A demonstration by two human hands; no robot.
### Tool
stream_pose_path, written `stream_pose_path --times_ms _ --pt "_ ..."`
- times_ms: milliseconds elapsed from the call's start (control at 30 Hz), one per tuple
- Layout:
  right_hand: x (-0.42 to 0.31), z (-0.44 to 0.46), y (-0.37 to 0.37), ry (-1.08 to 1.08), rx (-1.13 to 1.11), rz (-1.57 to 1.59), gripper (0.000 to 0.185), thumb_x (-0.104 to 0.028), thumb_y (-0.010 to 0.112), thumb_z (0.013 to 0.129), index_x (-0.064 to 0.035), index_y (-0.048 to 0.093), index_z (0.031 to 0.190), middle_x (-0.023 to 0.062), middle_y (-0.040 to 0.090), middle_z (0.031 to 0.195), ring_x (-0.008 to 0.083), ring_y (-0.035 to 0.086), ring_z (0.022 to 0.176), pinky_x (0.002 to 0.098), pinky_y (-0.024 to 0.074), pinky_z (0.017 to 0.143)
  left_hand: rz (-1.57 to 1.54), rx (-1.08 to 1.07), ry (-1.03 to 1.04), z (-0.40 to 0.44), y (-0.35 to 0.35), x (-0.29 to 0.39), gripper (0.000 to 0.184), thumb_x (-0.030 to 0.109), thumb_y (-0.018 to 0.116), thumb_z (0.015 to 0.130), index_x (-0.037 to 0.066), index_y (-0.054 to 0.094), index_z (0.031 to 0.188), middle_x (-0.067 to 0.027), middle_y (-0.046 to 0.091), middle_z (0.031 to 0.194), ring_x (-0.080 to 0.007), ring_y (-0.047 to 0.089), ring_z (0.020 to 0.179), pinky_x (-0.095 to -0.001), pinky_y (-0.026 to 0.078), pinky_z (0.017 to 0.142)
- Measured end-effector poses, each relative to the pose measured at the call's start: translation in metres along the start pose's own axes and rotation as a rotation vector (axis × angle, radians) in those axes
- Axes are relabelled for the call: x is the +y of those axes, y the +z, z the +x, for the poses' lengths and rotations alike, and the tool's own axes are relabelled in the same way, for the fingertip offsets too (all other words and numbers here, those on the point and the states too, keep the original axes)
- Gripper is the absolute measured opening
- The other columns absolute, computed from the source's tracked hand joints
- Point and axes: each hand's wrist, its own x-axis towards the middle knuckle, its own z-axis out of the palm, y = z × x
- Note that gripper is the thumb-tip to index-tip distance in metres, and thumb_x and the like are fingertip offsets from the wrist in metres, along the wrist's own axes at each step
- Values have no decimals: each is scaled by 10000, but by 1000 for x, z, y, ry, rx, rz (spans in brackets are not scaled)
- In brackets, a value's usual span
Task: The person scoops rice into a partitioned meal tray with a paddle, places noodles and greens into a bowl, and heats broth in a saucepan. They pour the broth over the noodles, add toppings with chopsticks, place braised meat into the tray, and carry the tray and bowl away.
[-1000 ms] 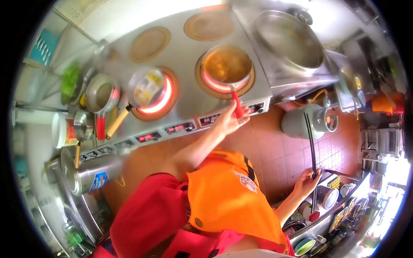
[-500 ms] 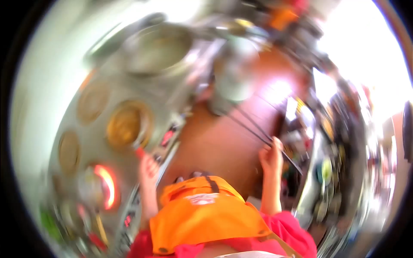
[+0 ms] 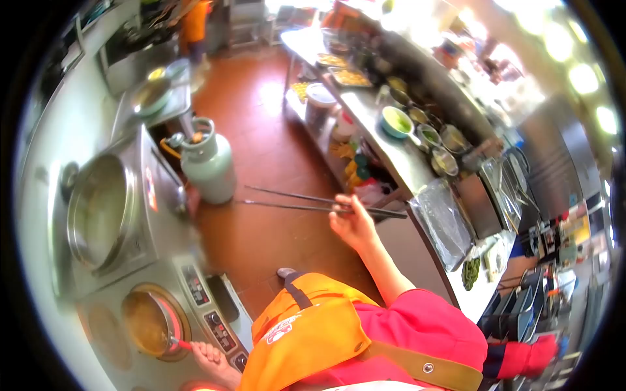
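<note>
My left hand [image 3: 212, 360] is closed around the red handle [image 3: 184, 345] of a small pan [image 3: 145, 324]. The pan sits over a glowing round burner on the stove [image 3: 153, 274] and has brownish contents. My right hand [image 3: 352, 223] grips a pair of long dark chopsticks [image 3: 287, 203]. Their tips are spread apart, pointing left over the red floor, and touch nothing I can see. The chopsticks' thick ends reach toward the counter on the right.
A large metal pot [image 3: 101, 212] stands beyond the stove, with a grey gas cylinder [image 3: 208, 163] on the floor nearby. A steel counter [image 3: 407, 153] along the right holds a green-rimmed bowl [image 3: 395, 122], several small bowls and trays. Farther back is a person in orange [image 3: 193, 26].
My view has turned to the right and sharpened. The chopsticks now point left, with the right hand higher. My left hand still has the red handle.
</note>
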Motion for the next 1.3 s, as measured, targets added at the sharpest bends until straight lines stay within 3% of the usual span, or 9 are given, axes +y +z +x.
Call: stream_pose_path --times_ms 167,267,433,633,733,933,1033,1300 --pt "-26 6 -20 -105 62 42 222 -266 543 935 -108 602 1080 78 644 870 235 628 772 341 520 648 237 2 97 -5 39 3 364 324 528 955 154 399 660 54 339 465 -29 285 324 -187 230 263" --pt "-42 13 -38 -190 54 74 162 -240 550 934 -118 578 1036 70 633 848 224 625 755 336 521 648 287 -115 76 9 64 -6 377 345 532 950 159 396 652 54 345 459 -32 292 321 -189 232 257" --pt "-93 25 -64 -262 212 -35 152 -238 561 933 -115 550 1022 72 614 850 205 620 735 322 522 643 378 -136 11 19 125 -35 395 363 511 957 158 389 642 60 311 496 -35 288 333 -192 242 249" --pt "-212 57 -147 -437 373 22 192 -283 535 949 -110 585 1014 62 628 854 187 639 705 327 537 631 180 -237 -196 31 243 -144 316 312 422 999 109 429 756 28 328 550 -52 302 352 -201 278 249" --pt "-274 74 -184 -566 363 4 217 -295 529 951 -96 585 1018 66 627 853 186 641 713 318 546 630 100 -429 -343 46 287 -201 296 271 407 1006 92 439 772 19 348 553 -59 310 353 -206 274 259" --pt "-348 99 -201 -710 423 -28 235 -295 526 953 -80 583 1030 70 629 874 177 647 735 306 561 653 283 -407 -485 44 396 -281 285 245 422 1001 94 430 759 14 377 556 -57 317 345 -207 286 264" --pt "-366 122 -213 -782 483 -69 251 -302 525 953 -73 581 1038 79 629 887 177 648 739 301 564 667 441 -560 -558 72 435 -314 301 230 490 972 141 394 700 42 338 522 -46 297 338 -196 238 260" --pt "-385 168 -188 -906 616 -295 226 -262 544 949 -56 602 1020 72 626 876 163 646 716 281 559 643 716 -749 -846 131 559 -384 132 140 487 958 154 430 839 29 335 548 -59 289 356 -206 242 287"
